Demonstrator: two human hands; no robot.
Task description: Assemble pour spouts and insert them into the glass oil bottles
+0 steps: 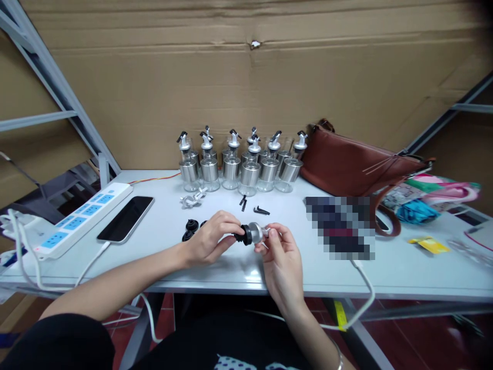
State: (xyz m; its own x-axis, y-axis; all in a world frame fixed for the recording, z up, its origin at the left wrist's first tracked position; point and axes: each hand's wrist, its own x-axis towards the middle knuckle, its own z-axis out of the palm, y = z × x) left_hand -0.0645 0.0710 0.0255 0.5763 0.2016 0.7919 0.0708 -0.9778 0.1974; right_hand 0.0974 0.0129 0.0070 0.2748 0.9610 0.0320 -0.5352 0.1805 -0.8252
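Note:
Above the front of the table, my two hands meet at a bottle pourer top. My right hand (283,257) pinches its silver pourer cap (256,233) from the right. My left hand (215,237) grips the black stopper (243,235) at the other end, with thumb and fingers closed on it. Stopper and cap touch, lying roughly sideways. Several black stoppers (191,225) lie beside my left hand, partly hidden by it. Silver-grey spout pieces (193,198) lie farther back, and small black levers (262,210) are to their right.
Several glass-and-steel bottles (250,174) with pourers stand at the back. A brown bag (358,159) leans at right, near a pixelated device (339,226) and a yellow packet (429,245). At left are a power strip (84,218) and a charging phone (126,219); cables hang over the front edge.

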